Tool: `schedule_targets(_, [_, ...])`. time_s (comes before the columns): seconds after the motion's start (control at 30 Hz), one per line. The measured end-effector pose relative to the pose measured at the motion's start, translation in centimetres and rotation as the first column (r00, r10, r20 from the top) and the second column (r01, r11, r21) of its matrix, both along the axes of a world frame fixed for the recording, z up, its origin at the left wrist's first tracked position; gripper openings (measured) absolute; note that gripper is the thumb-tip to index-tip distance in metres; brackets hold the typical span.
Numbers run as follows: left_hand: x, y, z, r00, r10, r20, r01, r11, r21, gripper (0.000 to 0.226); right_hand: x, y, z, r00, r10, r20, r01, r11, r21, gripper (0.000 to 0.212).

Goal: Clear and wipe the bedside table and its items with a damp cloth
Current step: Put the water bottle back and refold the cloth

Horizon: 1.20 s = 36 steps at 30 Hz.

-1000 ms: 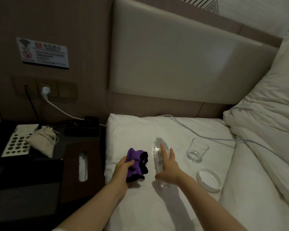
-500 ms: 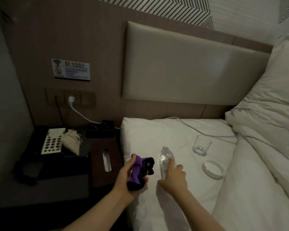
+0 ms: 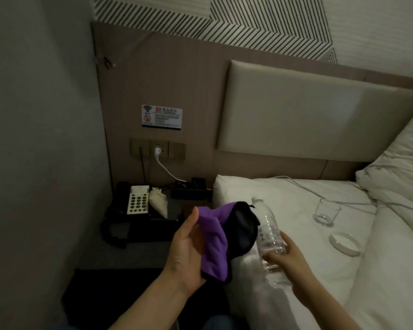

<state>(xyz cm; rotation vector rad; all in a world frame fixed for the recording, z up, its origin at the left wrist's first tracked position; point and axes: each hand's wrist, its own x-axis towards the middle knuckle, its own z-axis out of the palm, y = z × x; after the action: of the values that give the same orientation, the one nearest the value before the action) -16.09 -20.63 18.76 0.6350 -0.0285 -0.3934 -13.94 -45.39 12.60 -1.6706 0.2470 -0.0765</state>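
Bedside table (image 3: pixel 119 253): one phone (image 3: pixel 136 200), one pouch (image 3: pixel 158 204); tissue box now hidden behind the cloth. Left hand (image 3: pixel 184 253) clutches one purple-black cloth (image 3: pixel 221 239), raised since earlier. Right hand (image 3: pixel 287 260) grips one bottle (image 3: pixel 268 232), lifted off the bed's left edge. One glass (image 3: pixel 326 211), one dish (image 3: pixel 345 242) on bed.

Dim, soft focus, noisy shadows (left darkest); wide-angle edge bending.
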Motion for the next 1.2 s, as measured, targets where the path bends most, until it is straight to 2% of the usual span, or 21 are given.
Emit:
schedule_targets(0.13, [-2.0,3.3,1.5,0.998,0.006,0.068,-0.006,1.000,-0.004,0.069,-3.9,5.0,1.1,0.990,0.114,0.085,-0.135,0.943,0.303,0.045])
schedule_targets(0.2, [-2.7,4.6,2.0,0.995,0.048,0.085,-0.052,0.998,0.044,0.063,-5.5,6.9,1.8,0.978,0.180,0.103,-0.205,0.903,0.377,0.043])
schedule_targets(0.27, [-3.3,5.5,2.1,0.989,0.089,0.116,-0.100,0.991,0.094,0.045,-6.5,8.1,2.6,0.964,0.241,0.115,-0.267,0.864,0.428,0.037])
schedule_targets(0.33, [-3.9,6.1,2.2,0.978,0.122,0.168,-0.141,0.984,0.106,0.031,-7.1,9.0,3.2,0.951,0.283,0.124,-0.308,0.832,0.462,0.042])
schedule_targets(0.43, [-4.6,7.5,2.3,0.944,0.228,0.239,-0.248,0.967,0.055,0.035,-7.5,9.7,3.4,0.929,0.336,0.152,-0.366,0.780,0.508,0.054])
schedule_targets(0.47, [-4.8,8.0,2.3,0.894,0.288,0.342,-0.355,0.923,0.151,0.032,-7.7,9.8,3.4,0.923,0.352,0.157,-0.381,0.775,0.505,0.056])
schedule_targets(0.5, [-5.1,8.6,2.4,0.802,0.307,0.512,-0.505,0.806,0.309,0.025,-7.7,9.8,3.4,0.919,0.363,0.157,-0.391,0.782,0.486,0.059])
schedule_targets(0.53, [-5.2,9.1,2.6,0.697,0.251,0.672,-0.649,0.618,0.443,0.017,-7.7,10.0,3.4,0.917,0.367,0.156,-0.397,0.799,0.452,0.063])
schedule_targets(0.6, [-5.1,9.7,2.1,0.549,0.086,0.831,-0.816,0.270,0.511,0.009,-7.7,10.3,3.3,0.916,0.370,0.152,-0.400,0.830,0.390,0.073])
schedule_targets(0.63, [-5.2,9.8,2.0,0.510,0.043,0.859,-0.848,0.190,0.495,0.011,-7.7,10.6,3.2,0.916,0.373,0.151,-0.402,0.831,0.385,0.077])
schedule_targets(0.67, [-5.2,9.8,2.1,0.501,0.061,0.863,-0.858,0.165,0.486,0.013,-7.7,10.9,3.2,0.912,0.380,0.154,-0.409,0.820,0.400,0.078])
schedule_targets(0.77, [-4.9,9.9,1.9,0.508,0.327,0.797,-0.861,0.174,0.477,0.016,-7.9,11.9,3.0,0.893,0.415,0.176,-0.449,0.789,0.419,0.080])
schedule_targets(0.87, [-4.4,9.9,1.8,0.576,0.559,0.597,-0.811,0.299,0.503,0.016,-8.2,12.4,2.6,0.895,0.413,0.169,-0.445,0.808,0.387,0.086])
schedule_targets(1.03, [-3.6,9.0,0.8,0.708,0.653,0.271,-0.696,0.579,0.425,0.011,-7.9,12.5,2.7,0.900,0.424,0.103,-0.432,0.830,0.353,0.082])
schedule_targets(1.13, [-3.2,8.8,-1.0,0.735,0.639,0.227,-0.655,0.583,0.481,0.025,-6.6,11.9,2.9,0.930,0.363,0.057,-0.362,0.877,0.315,0.069])
schedule_targets(1.2, [-3.0,8.9,-2.5,0.726,0.648,0.231,-0.658,0.554,0.510,0.027,-4.8,10.6,2.6,0.970,0.244,0.015,-0.243,0.952,0.185,0.054])
